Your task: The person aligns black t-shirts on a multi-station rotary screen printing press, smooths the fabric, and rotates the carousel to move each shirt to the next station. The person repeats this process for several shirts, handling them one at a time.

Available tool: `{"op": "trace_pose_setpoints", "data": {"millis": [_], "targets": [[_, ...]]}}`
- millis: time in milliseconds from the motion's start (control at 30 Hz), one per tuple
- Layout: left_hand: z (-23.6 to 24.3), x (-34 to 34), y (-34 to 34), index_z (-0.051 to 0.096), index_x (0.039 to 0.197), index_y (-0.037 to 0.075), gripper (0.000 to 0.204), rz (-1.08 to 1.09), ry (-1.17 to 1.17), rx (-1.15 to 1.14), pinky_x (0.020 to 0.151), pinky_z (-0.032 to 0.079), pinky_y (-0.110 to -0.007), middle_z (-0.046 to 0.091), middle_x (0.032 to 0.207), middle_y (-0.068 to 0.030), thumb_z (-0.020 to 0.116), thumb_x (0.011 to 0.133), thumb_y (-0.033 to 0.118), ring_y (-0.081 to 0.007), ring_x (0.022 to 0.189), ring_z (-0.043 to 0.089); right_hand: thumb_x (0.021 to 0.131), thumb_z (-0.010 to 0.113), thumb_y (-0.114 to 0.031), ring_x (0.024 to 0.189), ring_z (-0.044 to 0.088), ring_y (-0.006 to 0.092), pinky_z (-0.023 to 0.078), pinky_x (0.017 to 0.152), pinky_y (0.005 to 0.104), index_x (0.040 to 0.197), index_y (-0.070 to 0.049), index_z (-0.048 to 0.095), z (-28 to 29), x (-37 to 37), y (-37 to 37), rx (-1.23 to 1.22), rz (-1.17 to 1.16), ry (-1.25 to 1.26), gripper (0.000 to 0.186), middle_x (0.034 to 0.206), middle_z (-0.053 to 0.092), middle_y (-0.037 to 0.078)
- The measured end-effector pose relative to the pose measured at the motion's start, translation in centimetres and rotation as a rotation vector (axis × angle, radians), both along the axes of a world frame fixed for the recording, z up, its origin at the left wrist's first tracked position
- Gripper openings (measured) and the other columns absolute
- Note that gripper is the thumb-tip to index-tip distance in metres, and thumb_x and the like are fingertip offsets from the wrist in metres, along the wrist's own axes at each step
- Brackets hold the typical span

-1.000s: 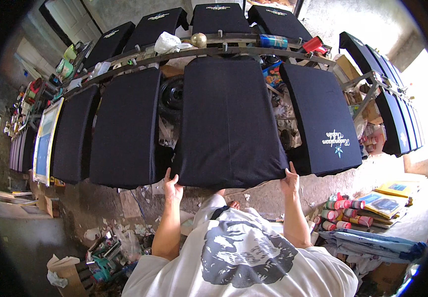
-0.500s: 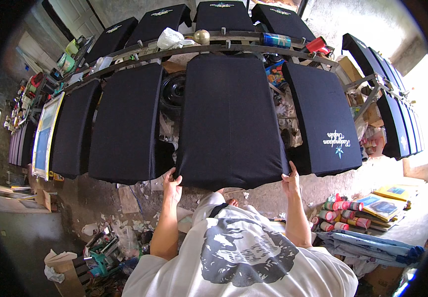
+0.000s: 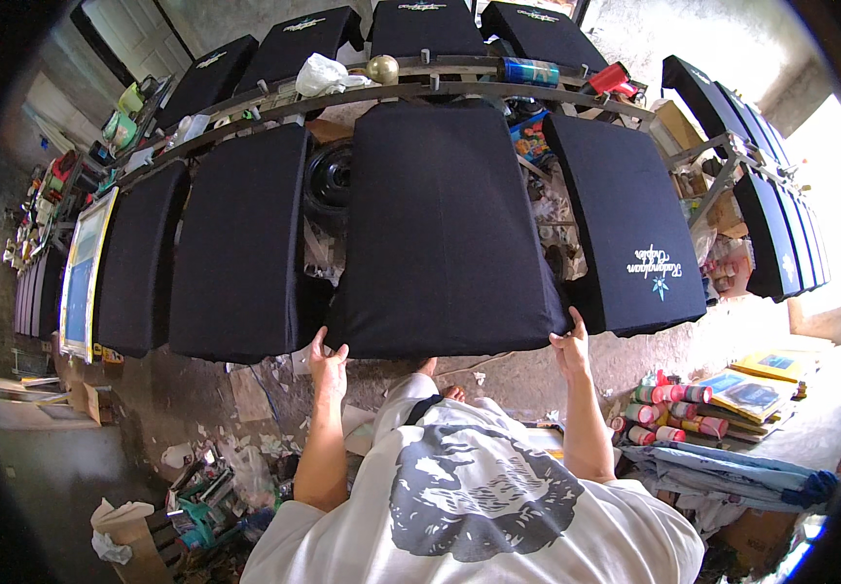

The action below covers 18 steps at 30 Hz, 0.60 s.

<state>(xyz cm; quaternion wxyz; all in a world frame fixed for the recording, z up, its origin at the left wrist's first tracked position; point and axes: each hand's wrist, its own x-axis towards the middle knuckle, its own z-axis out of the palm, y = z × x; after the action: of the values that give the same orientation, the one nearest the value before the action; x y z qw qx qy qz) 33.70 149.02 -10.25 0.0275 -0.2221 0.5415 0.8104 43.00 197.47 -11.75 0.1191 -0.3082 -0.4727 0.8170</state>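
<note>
A plain black shirt [image 3: 440,224] is stretched over a long board in front of me, its lower edge nearest my body. My left hand [image 3: 329,368] pinches the near left corner of its hem. At the near right corner, my right hand [image 3: 571,352] has fingers and thumb closed on the cloth. Between the hands the hem runs nearly straight, with small folds. To the right lies another black shirt [image 3: 625,214] on a board, with white lettering and a blue-green star-like mark. On the left, a plain black shirt [image 3: 235,243] covers the neighbouring board.
A metal rail [image 3: 420,91] runs behind the boards, bearing a white plastic bag [image 3: 321,75], a blue can [image 3: 529,73] and a red container [image 3: 607,78]. A framed screen [image 3: 88,277] leans at far left. Bottles [image 3: 671,409] and scrap [image 3: 235,477] lie on the floor.
My hands have moved slightly apart, drawing the near corners of the shirt outward. The hem looks wider and straighter. The whole view has shifted a little.
</note>
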Motion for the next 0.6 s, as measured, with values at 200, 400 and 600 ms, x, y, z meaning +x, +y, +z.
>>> {"op": "trace_pose_setpoints", "data": {"millis": [200,400,600], "targets": [[0.0,0.2,-0.9,0.042,0.147,0.003,0.076,-0.069,0.006,-0.038,0.084,0.052,-0.023,0.057,0.127,-0.0126,0.063,0.077,-0.020,-0.0142,0.096,0.060,0.066,0.052,0.027,0.113,0.059,0.0216,0.052,0.091,0.0288,0.153,-0.007,0.031,0.9,0.3,0.3,0.047,0.070,-0.069,0.096,0.136,0.048,0.012],[0.4,0.4,-1.0,0.045,0.146,0.006,0.081,-0.075,-0.010,-0.080,0.076,0.050,-0.020,0.059,0.111,-0.0052,0.070,0.073,-0.019,-0.0061,0.077,0.051,0.066,0.051,0.028,0.110,0.061,0.0222,0.053,0.087,0.0290,0.154,-0.009,0.030,0.6,0.3,0.4,-0.076,-0.001,0.087,0.097,0.137,0.048,0.014],[-0.6,0.3,-1.5,0.045,0.147,0.006,0.084,-0.083,0.025,-0.084,0.073,0.047,-0.018,0.057,0.108,-0.0029,0.072,0.072,-0.018,-0.0048,0.074,0.047,0.066,0.054,0.028,0.104,0.061,0.0193,0.053,0.084,0.0280,0.154,-0.009,0.031,0.7,0.1,0.2,-0.017,0.056,0.025,0.098,0.134,0.048,0.013]]}}
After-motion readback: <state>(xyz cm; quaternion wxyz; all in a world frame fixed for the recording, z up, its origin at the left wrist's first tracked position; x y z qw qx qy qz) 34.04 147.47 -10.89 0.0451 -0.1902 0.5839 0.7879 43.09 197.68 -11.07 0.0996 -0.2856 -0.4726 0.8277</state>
